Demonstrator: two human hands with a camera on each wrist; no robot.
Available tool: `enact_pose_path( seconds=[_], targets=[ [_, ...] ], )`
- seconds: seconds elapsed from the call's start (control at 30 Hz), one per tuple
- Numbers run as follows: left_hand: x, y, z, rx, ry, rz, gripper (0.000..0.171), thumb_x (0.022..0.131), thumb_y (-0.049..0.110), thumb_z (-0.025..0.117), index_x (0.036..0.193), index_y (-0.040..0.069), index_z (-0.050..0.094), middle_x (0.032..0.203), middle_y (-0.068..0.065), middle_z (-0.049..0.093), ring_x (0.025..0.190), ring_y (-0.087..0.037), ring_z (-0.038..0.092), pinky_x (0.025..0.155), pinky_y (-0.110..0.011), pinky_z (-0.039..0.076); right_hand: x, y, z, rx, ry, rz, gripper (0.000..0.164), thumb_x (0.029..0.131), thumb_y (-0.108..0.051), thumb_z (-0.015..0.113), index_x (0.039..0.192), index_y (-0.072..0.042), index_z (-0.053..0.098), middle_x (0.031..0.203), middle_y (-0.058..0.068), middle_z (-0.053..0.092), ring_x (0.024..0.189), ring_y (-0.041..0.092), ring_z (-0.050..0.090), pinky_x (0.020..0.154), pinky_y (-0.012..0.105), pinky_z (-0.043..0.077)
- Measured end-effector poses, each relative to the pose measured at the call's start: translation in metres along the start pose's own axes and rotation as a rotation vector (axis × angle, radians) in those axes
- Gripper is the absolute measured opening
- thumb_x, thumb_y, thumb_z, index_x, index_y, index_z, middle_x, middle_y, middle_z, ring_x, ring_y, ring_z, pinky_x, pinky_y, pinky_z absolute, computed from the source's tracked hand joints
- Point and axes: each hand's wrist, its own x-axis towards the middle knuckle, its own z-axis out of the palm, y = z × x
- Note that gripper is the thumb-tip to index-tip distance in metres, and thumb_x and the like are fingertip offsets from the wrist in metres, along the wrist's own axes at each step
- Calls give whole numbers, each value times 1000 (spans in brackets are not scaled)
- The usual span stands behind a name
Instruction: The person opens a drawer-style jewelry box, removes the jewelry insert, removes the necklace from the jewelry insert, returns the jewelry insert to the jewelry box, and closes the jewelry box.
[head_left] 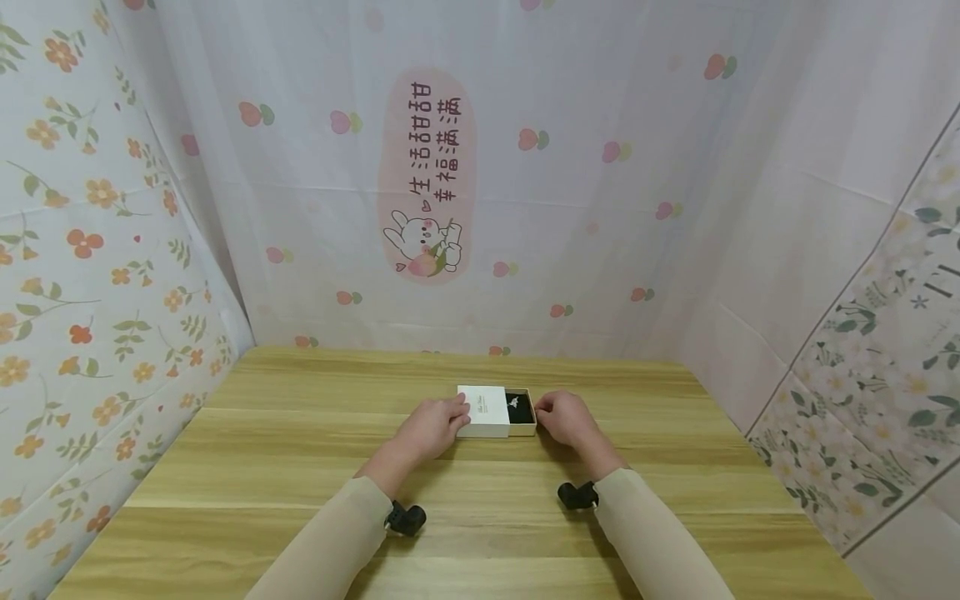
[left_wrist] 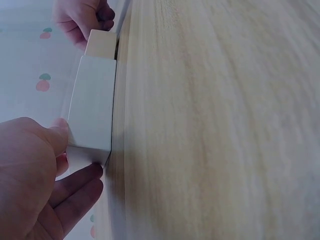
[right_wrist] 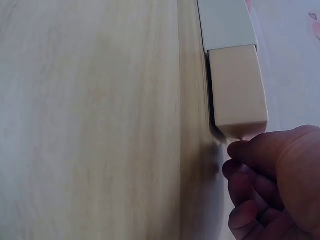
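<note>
A small white jewelry box [head_left: 483, 412] with dark lettering lies on the table, its cream inner drawer [right_wrist: 239, 85] slid partway out to the right. Inside the drawer's exposed part, a silver trinket [head_left: 513, 403] shows against a black insert [head_left: 519, 414]. My left hand [head_left: 432, 427] grips the left end of the white sleeve [left_wrist: 92, 105], thumb on its top edge and fingers at its end face. At the drawer's right end my right hand [head_left: 567, 417] has thumb and forefinger pinched together on a tiny pull tab [right_wrist: 243, 139], mostly hidden by the fingertips.
The wood-grain table [head_left: 300, 467] stretches around the box on all sides. Behind it hangs a printed curtain [head_left: 315, 208], with patterned cloth [head_left: 97, 275] at the left and more at the right. A black wrist camera [head_left: 407, 520] sits at each cuff.
</note>
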Motion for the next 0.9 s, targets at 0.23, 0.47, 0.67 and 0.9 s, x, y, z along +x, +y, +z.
enact_pose_path(
  seconds=[0.23,0.47,0.67,0.9],
  targets=[
    [0,0,0,10,-7,5,37,113,19,64,144,1,71,158,-18,61,144,-38,63,119,-52,53,1,5,-1,-18,8,-7,15,105,-11,69,102,-7,83,101,7,81,94,24,70,95,48,61],
    [-1,1,-1,-6,-3,-3,36,112,18,64,143,1,71,158,-19,61,145,-39,62,119,-52,53,1,9,-2,-31,13,-12,15,105,-11,69,102,-6,83,100,8,81,94,25,71,95,49,61],
    [-1,1,0,-14,2,6,36,112,17,65,142,-1,72,157,-21,62,144,-40,63,119,-53,53,0,11,-2,-26,1,1,16,106,-12,68,103,-6,83,101,8,80,90,23,68,90,46,61],
    [-2,1,0,-28,5,12,35,112,16,65,141,-1,72,157,-21,62,143,-40,63,119,-53,53,0,13,-3,-29,3,13,15,105,-11,69,102,-6,82,100,8,79,90,23,68,92,47,60]
  ],
)
